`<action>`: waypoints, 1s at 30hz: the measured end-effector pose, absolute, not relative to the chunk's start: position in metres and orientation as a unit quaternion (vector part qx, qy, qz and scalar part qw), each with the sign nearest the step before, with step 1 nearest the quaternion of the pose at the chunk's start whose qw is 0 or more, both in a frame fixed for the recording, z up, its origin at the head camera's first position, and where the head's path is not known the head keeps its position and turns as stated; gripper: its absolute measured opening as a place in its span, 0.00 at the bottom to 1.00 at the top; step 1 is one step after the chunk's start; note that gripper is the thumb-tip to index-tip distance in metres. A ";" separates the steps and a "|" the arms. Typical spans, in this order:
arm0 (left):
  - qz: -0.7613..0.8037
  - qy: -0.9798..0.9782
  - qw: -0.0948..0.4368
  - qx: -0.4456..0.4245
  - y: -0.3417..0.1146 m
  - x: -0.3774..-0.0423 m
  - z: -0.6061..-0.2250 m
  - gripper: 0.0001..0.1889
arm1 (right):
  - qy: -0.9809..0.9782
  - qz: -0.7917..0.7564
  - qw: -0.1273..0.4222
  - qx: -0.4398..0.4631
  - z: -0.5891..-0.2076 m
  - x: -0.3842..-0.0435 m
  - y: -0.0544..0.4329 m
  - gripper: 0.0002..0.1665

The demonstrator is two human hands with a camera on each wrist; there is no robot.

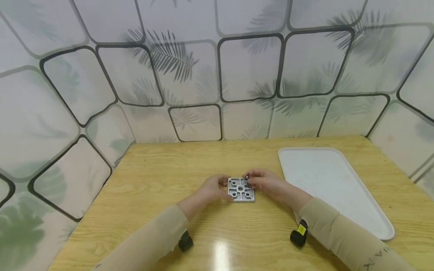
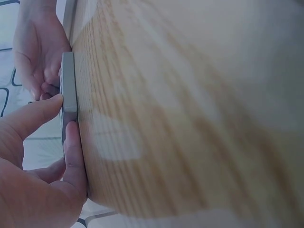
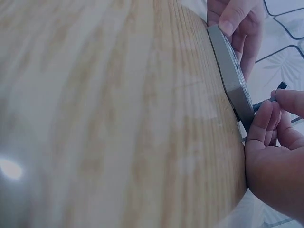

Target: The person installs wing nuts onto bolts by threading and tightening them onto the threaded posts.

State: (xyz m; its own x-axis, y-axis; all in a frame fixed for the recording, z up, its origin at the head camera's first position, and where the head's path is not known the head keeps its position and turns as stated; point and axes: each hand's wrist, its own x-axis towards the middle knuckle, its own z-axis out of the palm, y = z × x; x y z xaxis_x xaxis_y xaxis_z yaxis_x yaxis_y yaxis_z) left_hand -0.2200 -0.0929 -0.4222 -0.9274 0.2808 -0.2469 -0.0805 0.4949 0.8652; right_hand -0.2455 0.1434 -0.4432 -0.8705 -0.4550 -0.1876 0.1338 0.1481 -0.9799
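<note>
Gripping metal plate [image 1: 240, 189] edgewise with left hand [image 1: 213, 188] | pinching screw [image 3: 282, 86] with right hand [image 1: 268, 182] | expect rigid, weighty plate, slippery screw | hold by rim, head

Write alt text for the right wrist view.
The right hand pinches a dark screw at the near end of a metal plate, whose far end the left hand holds. A wooden table fills most of the picture.
</note>
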 end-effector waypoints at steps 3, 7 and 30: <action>0.499 0.845 0.182 0.059 -0.093 -0.220 -0.422 0.42 | 0.724 -0.643 0.226 -0.109 -0.443 -0.245 0.143 0.22; 0.499 0.845 0.182 0.058 -0.092 -0.219 -0.420 0.42 | 0.732 -0.640 0.214 -0.091 -0.441 -0.242 0.140 0.21; 0.480 0.857 0.177 0.054 -0.089 -0.218 -0.417 0.43 | 0.696 -0.675 0.215 -0.116 -0.441 -0.239 0.141 0.30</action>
